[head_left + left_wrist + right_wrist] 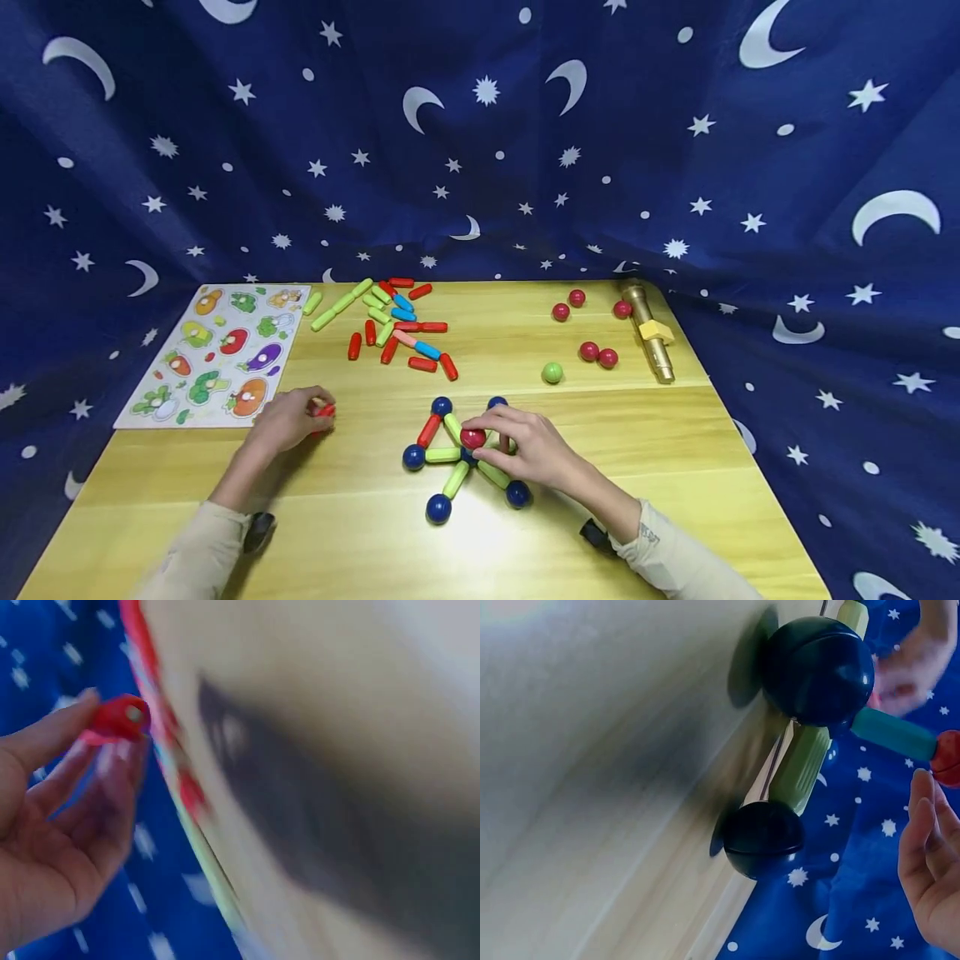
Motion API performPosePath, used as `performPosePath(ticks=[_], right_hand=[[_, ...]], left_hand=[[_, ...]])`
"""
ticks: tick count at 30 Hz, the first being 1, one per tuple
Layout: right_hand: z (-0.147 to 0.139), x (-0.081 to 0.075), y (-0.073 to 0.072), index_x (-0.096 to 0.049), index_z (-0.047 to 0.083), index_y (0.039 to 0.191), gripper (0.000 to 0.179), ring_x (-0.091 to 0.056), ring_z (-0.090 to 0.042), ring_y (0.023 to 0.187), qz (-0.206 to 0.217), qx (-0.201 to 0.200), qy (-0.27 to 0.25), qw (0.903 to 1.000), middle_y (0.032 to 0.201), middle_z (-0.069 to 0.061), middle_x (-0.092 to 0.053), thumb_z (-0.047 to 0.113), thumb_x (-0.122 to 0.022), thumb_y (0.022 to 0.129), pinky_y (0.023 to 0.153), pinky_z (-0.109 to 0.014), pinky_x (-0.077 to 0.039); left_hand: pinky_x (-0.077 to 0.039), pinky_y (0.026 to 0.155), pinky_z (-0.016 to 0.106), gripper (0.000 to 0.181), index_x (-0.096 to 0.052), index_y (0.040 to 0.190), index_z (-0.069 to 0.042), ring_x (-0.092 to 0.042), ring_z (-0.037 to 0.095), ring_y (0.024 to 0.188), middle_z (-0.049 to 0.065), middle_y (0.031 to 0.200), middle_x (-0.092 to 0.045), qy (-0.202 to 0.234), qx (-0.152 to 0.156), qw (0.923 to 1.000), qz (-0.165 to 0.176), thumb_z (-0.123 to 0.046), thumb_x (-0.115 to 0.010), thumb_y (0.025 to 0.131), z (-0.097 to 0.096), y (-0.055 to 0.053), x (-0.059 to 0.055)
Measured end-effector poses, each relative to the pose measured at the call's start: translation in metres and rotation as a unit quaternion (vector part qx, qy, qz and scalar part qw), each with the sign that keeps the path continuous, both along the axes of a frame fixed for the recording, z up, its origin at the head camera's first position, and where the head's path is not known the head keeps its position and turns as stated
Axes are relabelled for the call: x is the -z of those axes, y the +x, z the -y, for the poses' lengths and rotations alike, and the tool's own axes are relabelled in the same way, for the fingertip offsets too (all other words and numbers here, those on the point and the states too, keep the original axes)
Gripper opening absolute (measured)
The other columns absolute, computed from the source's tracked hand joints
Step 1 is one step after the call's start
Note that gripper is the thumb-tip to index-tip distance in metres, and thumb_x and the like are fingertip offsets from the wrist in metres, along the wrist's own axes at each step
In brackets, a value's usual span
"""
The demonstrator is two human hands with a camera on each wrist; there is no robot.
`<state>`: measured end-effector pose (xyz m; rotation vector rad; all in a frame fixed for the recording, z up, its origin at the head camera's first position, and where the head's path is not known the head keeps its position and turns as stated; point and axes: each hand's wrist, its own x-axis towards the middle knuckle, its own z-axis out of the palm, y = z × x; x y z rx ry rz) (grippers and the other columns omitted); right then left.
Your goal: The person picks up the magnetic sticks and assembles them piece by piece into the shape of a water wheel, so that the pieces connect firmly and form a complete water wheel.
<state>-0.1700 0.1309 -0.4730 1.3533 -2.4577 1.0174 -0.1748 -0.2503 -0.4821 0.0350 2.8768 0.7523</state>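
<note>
My left hand (288, 421) pinches a short red magnetic rod (120, 718) between thumb and fingers, left of a flat star-shaped build. The build has a blue centre ball (469, 457) with lime rods (456, 481) spreading to outer blue balls (438, 508). One red rod (429, 432) joins two outer balls on the left. A teal rod (894, 733) stands up from the build with a red ball (947, 759) on its end. Over the centre, my right hand (536, 448) holds this ball by thumb and fingertips. The hand partly hides the build's right side.
Loose red, lime and blue rods (422, 364) lie at the back. A vegetable-picture board (217, 333) is at left. Several red balls (588, 351), a green ball (552, 372) and a gold tube (651, 332) lie at back right. A starry curtain (480, 167) hangs behind the table.
</note>
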Motion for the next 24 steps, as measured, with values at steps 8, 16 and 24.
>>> performPosePath(ticks=[8, 16, 24], right_hand=[[0.005, 0.007, 0.005, -0.066, 0.017, 0.119, 0.036, -0.053, 0.008, 0.06, -0.015, 0.006, -0.018, 0.9997, 0.099, 0.003, -0.07, 0.025, -0.075, 0.085, 0.051, -0.006, -0.037], [0.011, 0.008, 0.01, -0.065, 0.021, 0.118, 0.032, -0.054, 0.007, 0.06, -0.025, 0.016, -0.006, 0.9995, 0.1, 0.008, -0.068, 0.029, -0.072, 0.088, 0.053, -0.007, -0.04], [0.019, 0.005, 0.016, -0.066, 0.024, 0.111, 0.029, -0.053, 0.003, 0.059, -0.107, 0.021, 0.007, 0.994, 0.103, 0.009, -0.066, 0.042, -0.069, 0.088, 0.053, -0.005, -0.035]], left_hand=[[-0.056, 0.073, 0.031, 0.037, -0.065, 0.119, -0.01, -0.07, 0.019, 0.086, 0.008, 0.101, -0.072, 0.205, 0.053, 0.9758, -0.056, -0.015, -0.075, 0.085, -0.134, -0.048, -0.007], [-0.049, 0.065, 0.026, 0.024, -0.07, 0.102, -0.01, -0.063, 0.013, 0.076, 0.002, 0.085, -0.071, 0.084, 0.13, 0.9869, -0.046, -0.013, -0.08, 0.079, -0.167, -0.057, 0.007], [-0.041, 0.063, 0.03, 0.031, -0.072, 0.104, -0.013, -0.053, 0.014, 0.068, -0.003, 0.071, -0.062, 0.006, 0.149, 0.9888, 0.015, -0.017, -0.081, 0.075, -0.151, -0.046, 0.003]])
